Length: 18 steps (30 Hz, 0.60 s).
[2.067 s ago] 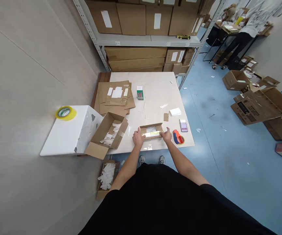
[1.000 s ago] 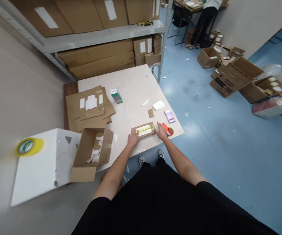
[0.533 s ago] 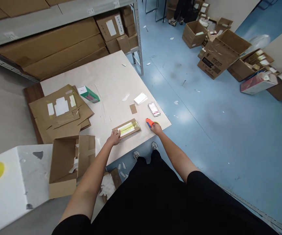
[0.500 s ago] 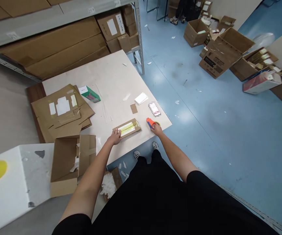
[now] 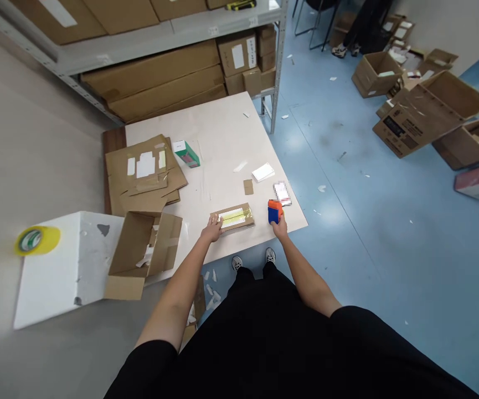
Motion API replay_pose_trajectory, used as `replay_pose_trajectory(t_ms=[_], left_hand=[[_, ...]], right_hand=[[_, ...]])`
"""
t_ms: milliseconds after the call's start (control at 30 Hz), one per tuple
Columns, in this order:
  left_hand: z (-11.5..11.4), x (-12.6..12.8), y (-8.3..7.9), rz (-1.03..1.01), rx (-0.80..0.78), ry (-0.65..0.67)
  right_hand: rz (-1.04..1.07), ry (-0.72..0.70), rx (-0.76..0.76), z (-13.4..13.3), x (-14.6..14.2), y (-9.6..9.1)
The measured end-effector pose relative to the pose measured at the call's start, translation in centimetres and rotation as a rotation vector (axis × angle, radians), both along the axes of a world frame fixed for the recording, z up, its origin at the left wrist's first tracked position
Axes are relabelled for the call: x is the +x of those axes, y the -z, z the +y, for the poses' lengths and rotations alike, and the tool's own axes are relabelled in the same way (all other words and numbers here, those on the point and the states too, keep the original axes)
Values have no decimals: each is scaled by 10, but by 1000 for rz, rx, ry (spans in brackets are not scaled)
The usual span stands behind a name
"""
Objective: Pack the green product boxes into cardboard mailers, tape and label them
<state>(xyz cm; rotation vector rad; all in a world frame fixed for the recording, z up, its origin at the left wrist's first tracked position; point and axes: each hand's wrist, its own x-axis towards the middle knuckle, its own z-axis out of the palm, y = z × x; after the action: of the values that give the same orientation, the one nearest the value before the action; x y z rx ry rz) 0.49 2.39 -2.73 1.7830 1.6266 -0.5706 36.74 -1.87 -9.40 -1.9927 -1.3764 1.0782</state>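
Note:
My left hand grips the left end of a flat cardboard box, its fingers over the top and partly hidden. Yellowish clear tape and a white label run along the box's top. In my right hand is an orange and blue tape dispenser, raised near the table's right corner with its blue side facing me. Just beyond it lies a pixelated, phone-shaped object. A small stack of white cards and a little brown cardboard piece rest behind the box.
On the white table stand flattened cardboard sheets and a green box. An open carton is at the left, beside a white block bearing a yellow tape roll. Shelving borders the back; cartons sit on the floor.
The tape dispenser has been lifted and turned in my right hand, now showing its blue side. My left hand stays on the box. The camera view has shifted left.

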Motion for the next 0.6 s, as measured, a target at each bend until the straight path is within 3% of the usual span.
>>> replay_pose_trajectory(t_ms=[100, 233, 367, 467, 600], left_hand=[[-1, 1, 0, -43, 5, -11], [-5, 3, 2, -72, 32, -39], [-12, 6, 4, -99, 79, -86], [-18, 8, 4, -117, 117, -85], [-21, 6, 1, -152, 166, -76]], right_hand=[[246, 51, 32, 7, -22, -23], [510, -138, 156, 34, -78, -57], [665, -282, 123, 49, -121, -74], [659, -351, 66, 47, -125, -75], [604, -372, 49, 41, -108, -78]])
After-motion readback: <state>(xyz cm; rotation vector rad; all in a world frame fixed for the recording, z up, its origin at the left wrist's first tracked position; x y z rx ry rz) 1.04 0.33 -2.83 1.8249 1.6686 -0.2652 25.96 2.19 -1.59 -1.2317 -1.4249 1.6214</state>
